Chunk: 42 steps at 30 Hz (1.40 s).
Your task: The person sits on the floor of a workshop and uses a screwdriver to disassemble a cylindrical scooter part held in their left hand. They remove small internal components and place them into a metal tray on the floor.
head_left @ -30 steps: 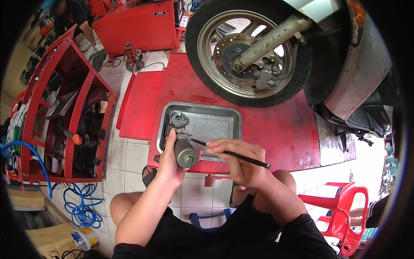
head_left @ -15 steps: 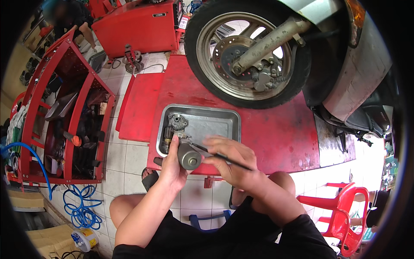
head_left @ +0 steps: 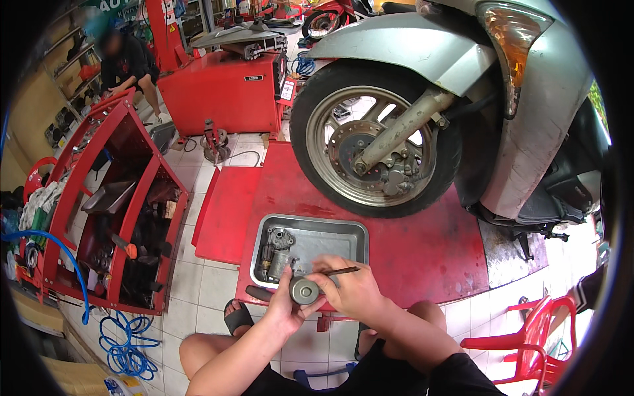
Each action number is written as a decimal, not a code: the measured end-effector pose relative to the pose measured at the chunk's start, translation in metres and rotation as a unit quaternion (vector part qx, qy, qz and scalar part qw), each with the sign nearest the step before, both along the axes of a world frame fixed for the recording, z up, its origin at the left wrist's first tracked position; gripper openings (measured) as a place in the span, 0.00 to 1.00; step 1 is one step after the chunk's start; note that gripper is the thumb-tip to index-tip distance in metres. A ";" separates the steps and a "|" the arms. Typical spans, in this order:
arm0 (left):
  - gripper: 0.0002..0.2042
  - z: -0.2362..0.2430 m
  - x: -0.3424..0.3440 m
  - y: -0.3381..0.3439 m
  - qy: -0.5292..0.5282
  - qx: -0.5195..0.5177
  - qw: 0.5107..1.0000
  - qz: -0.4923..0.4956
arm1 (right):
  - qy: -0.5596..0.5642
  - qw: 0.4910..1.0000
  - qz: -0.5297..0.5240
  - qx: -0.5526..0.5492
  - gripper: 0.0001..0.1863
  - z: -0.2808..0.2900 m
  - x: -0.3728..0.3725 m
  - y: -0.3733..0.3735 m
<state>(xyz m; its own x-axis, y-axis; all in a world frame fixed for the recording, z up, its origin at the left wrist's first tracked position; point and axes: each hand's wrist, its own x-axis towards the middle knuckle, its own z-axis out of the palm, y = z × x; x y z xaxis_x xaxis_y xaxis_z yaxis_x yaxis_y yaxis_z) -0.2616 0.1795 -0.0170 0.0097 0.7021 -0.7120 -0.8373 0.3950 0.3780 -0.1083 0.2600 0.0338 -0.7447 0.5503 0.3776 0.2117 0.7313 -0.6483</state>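
My left hand point(head_left: 288, 307) is wrapped round a grey metal cylinder point(head_left: 304, 291), its round end with a raised centre facing up at me. Close against it, my right hand point(head_left: 351, 288) pinches a thin dark stick-like tool point(head_left: 345, 270); the working tip is hidden by the fingers. Both hands are over the near edge of a metal tray point(head_left: 330, 222). Inside the tray's left side are a cast metal housing point(head_left: 281, 238), a dark ridged shaft-like part point(head_left: 266, 256) and a silver cylindrical part point(head_left: 282, 263), partly behind my left fingers.
The tray rests on a red platform point(head_left: 422, 257) beneath a scooter's front wheel point(head_left: 310, 138). A red tool cart point(head_left: 125, 218) and coiled blue hose point(head_left: 129, 346) are left, a red plastic chair point(head_left: 538, 336) right. Another person point(head_left: 125, 66) sits at the far left.
The view has tipped upward, so everything sits lower in the picture. The cylinder's end now faces me more directly, and the stick-like tool has swung to point up and right.
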 end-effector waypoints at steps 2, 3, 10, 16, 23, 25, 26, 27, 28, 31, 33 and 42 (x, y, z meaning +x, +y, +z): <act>0.30 -0.004 -0.003 -0.001 -0.005 0.004 1.000 0.010 | 0.037 0.990 -0.038 -0.127 0.20 0.017 -0.010 -0.009; 0.30 -0.004 -0.004 -0.001 -0.013 0.008 1.000 0.018 | 0.046 0.988 -0.003 -0.144 0.26 0.016 -0.007 -0.007; 0.30 -0.005 -0.006 -0.001 -0.017 -0.002 0.999 0.030 | 0.053 0.998 0.011 -0.038 0.13 0.009 0.003 0.000; 0.30 -0.002 -0.005 -0.003 -0.007 0.002 0.999 0.032 | 0.026 0.999 -0.025 -0.023 0.21 0.012 -0.005 -0.008; 0.31 0.002 -0.005 0.002 -0.003 0.010 1.000 0.008 | 0.133 0.991 0.015 0.004 0.08 0.007 0.003 0.001; 0.31 0.003 -0.005 0.001 0.011 0.006 1.000 0.011 | 0.124 0.992 -0.008 0.026 0.08 0.009 0.001 0.001; 0.31 0.003 -0.004 -0.001 0.018 0.003 1.000 0.011 | 0.119 0.992 -0.020 0.037 0.09 0.009 0.003 0.000; 0.30 0.004 -0.004 0.000 0.020 0.003 1.000 0.007 | 0.093 0.995 -0.017 0.013 0.12 0.010 0.003 -0.001; 0.30 0.005 -0.004 0.000 0.020 0.005 1.000 0.012 | 0.100 0.995 -0.027 0.018 0.13 0.013 0.001 -0.003; 0.29 0.003 -0.007 -0.003 0.018 0.017 0.999 0.020 | 0.078 0.996 -0.013 -0.030 0.17 0.027 -0.006 -0.012; 0.29 -0.003 -0.015 -0.004 0.011 0.035 0.999 0.008 | 0.028 0.995 0.044 -0.084 0.21 0.027 0.003 -0.011; 0.32 -0.031 -0.025 -0.012 0.026 0.103 0.994 -0.019 | 0.038 0.990 0.134 -0.016 0.30 0.015 0.014 -0.013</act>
